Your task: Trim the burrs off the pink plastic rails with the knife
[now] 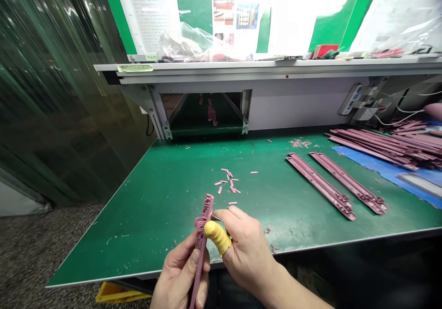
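Observation:
My left hand (184, 272) is closed around a long pink plastic strip (199, 258), held upright and slightly tilted over the table's front edge. A round boss and small ribs show near the strip's upper end. My right hand (247, 242), its thumb wrapped in yellow tape (217, 237), is closed close against that upper end. A thin, blade-like sliver (216, 217) shows between the right fingers and the strip; most of it is hidden by the hand. Beyond the hands, several small pink plastic scraps (231, 183) lie on the green tabletop (165, 189).
Two pink strips (321, 187) lie side by side at right. A pile of strips (376, 148) rests by a blue sheet (393, 177). Under the shelf (207, 72), a chute (207, 131) holds more pink parts. A yellow bin (120, 294) sits below the table.

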`<state>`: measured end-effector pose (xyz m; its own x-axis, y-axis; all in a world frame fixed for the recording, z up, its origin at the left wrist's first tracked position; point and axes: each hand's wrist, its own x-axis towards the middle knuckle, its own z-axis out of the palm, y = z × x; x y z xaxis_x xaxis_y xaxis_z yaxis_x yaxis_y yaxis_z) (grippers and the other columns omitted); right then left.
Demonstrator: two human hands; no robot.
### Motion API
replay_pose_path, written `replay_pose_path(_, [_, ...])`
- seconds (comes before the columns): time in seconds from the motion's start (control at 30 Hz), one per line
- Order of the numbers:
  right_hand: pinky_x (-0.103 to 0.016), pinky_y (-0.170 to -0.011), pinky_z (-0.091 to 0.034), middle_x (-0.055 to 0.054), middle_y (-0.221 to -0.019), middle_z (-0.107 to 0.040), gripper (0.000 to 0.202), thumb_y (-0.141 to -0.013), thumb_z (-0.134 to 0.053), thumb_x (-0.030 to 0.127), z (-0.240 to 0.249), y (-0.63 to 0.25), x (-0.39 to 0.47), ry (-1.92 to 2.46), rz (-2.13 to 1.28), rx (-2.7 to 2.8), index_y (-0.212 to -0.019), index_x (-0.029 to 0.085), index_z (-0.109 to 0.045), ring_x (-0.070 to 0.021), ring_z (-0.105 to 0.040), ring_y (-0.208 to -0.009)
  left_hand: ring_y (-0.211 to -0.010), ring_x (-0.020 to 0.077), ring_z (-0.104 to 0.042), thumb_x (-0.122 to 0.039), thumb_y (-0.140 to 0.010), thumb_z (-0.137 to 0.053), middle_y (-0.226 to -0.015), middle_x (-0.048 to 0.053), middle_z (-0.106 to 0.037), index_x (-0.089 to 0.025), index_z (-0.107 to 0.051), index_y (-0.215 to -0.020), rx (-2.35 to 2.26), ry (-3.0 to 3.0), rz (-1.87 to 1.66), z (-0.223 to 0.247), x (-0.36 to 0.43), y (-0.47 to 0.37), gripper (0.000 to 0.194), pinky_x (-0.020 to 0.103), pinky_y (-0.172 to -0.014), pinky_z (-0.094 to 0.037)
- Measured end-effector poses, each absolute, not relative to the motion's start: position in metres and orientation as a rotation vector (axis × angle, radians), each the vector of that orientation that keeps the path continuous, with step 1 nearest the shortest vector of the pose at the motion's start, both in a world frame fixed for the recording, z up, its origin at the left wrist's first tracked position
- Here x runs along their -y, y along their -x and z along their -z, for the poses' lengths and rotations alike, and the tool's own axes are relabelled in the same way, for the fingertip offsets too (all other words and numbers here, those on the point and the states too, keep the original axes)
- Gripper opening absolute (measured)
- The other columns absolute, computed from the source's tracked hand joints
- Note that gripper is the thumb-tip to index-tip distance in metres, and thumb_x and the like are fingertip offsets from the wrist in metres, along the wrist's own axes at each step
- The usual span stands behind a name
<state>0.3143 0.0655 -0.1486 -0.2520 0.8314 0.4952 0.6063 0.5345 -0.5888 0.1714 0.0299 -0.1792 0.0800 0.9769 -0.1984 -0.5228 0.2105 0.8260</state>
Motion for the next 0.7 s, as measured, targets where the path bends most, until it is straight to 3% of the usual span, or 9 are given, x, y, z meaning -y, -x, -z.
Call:
replay_pose_path(0.17, [-0.025,-0.053,-0.030,-0.001,-0.065,-0.051,0.042,-0.098,-0.035,0.043,0.144,-0.320,-0.067,1.197,-0.308,2.051,-0.080,0.019,-0.064,-0.0136,-0.045,-0.058,-0.035,0.0068,-0.053,-0.041,-0.071,-0.075,-0.064,-0.003,-0.061,-0.025,-0.067,-0.102,-0.907,-0.698,-1.260,0.173,-0.029,-0.174,0.036,0.014,-0.028,-0.042])
replay_pose_path(0.27, [-0.025,-0.059,-0.038,-0.003,-0.076,-0.054,0.032,-0.096,-0.037,0.033,0.139,-0.329,-0.060,1.157,-0.478,2.064,-0.114,0.022,-0.062,-0.0150,-0.050,-0.066,-0.053,0.0169,-0.065,-0.043,-0.073,-0.073,-0.078,0.001,-0.066,-0.027,-0.056,-0.114,-0.961,-0.701,-1.282,0.161,-0.035,-0.169,0.047,0.023,-0.034,-0.052])
replay_pose_path(0.37, [-0.027,-0.066,-0.044,-0.005,-0.082,-0.057,0.039,-0.096,-0.036,0.025,0.149,-0.334,-0.043,1.089,-0.690,2.065,-0.133,0.022,-0.050,-0.0159,-0.054,-0.074,-0.042,0.0107,-0.055,-0.044,-0.089,-0.050,-0.078,-0.001,-0.063,-0.036,-0.043,-0.124,-0.902,-0.701,-1.297,0.145,-0.049,-0.155,0.037,0.018,-0.027,-0.043])
replay_pose_path(0.47, [-0.029,-0.068,-0.046,-0.006,-0.083,-0.063,0.034,-0.092,-0.048,0.028,0.176,-0.325,-0.025,1.044,-0.785,2.060,-0.123,0.019,-0.058,-0.0170,-0.058,-0.073,-0.039,0.0064,-0.043,-0.036,-0.096,-0.037,-0.074,-0.002,-0.057,-0.035,-0.048,-0.120,-0.805,-0.822,-1.519,0.134,-0.060,-0.142,0.026,0.014,-0.030,-0.034])
replay_pose_path(0.6, [-0.030,-0.065,-0.046,-0.006,-0.080,-0.069,0.022,-0.085,-0.054,0.025,0.212,-0.302,-0.007,1.078,-0.830,2.191,-0.100,0.020,-0.069,-0.0198,-0.062,-0.071,-0.045,0.0090,-0.046,-0.037,-0.090,-0.051,-0.076,-0.002,-0.058,-0.032,-0.058,-0.111,-0.832,-1.068,-1.808,0.125,-0.056,-0.143,0.023,0.020,-0.036,-0.034])
replay_pose_path(0.7, [-0.028,-0.065,-0.046,-0.005,-0.079,-0.070,0.020,-0.085,-0.054,0.023,0.221,-0.292,-0.006,1.128,-0.828,2.231,-0.096,0.022,-0.070,-0.0195,-0.063,-0.072,-0.044,0.0106,-0.047,-0.044,-0.081,-0.063,-0.072,-0.001,-0.059,-0.030,-0.065,-0.103,-0.850,-1.244,-1.885,0.120,-0.043,-0.152,0.026,0.024,-0.038,-0.036])
